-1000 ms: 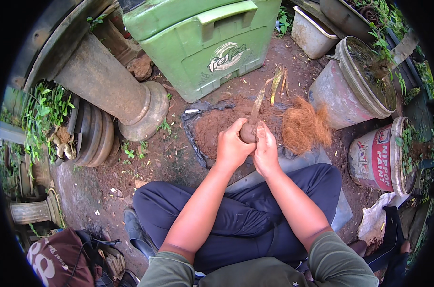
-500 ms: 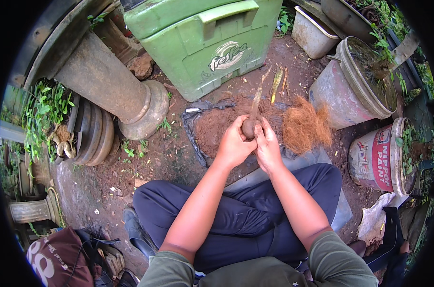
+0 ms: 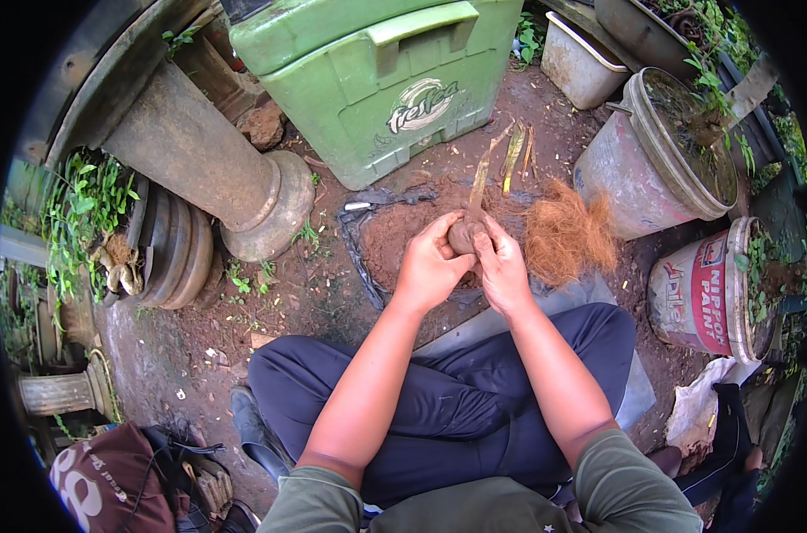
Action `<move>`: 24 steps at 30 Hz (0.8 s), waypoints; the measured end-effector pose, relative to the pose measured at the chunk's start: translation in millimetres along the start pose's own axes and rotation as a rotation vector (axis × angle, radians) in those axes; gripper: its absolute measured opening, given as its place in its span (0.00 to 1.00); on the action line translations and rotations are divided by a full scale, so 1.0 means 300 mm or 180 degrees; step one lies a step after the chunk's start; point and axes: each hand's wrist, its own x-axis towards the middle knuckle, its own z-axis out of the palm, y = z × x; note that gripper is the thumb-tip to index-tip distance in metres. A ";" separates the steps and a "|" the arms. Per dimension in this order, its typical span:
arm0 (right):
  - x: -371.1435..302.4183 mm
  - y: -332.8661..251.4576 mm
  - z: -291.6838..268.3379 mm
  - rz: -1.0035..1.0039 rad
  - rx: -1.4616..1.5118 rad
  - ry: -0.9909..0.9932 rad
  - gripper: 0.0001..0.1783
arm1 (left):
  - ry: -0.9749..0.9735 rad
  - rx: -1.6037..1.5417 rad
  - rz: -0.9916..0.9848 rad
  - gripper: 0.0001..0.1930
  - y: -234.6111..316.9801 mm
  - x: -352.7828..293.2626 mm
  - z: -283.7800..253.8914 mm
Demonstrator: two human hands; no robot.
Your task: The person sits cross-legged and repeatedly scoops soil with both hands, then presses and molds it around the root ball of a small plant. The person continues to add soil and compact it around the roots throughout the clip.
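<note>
Between my hands (image 3: 467, 262) sits a damp, matt brown soil ball (image 3: 464, 236), crumbly and rough. Beside it lies a dry, wiry orange-brown coconut fibre tuft (image 3: 565, 238). The green plastic crate (image 3: 377, 80) looks smooth, scuffed.

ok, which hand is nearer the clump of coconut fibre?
Right. The right hand sits just beside the coconut fibre clump, on its left edge, cupping the soil ball. The left hand is on the ball's far side, farther from the fibre.
</note>
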 end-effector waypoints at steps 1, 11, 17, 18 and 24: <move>-0.001 -0.020 -0.018 0.0092 -0.0367 -0.0070 0.28 | -0.0043 -0.0016 -0.0095 0.35 0.008 0.005 -0.008; -0.006 -0.084 -0.037 0.0494 0.0371 -0.0239 0.30 | -0.0020 0.0867 0.0190 0.30 0.047 0.007 -0.004; 0.003 -0.069 -0.021 0.0361 0.1294 0.0012 0.29 | 0.0143 0.2207 0.0901 0.28 0.088 -0.018 0.026; 0.001 -0.071 -0.019 0.0379 0.1286 -0.0024 0.28 | 0.0211 0.2256 0.1065 0.28 0.091 -0.016 0.028; -0.013 -0.091 -0.031 0.0642 0.1327 -0.0380 0.26 | 0.0578 0.3319 0.1641 0.30 0.104 -0.016 0.020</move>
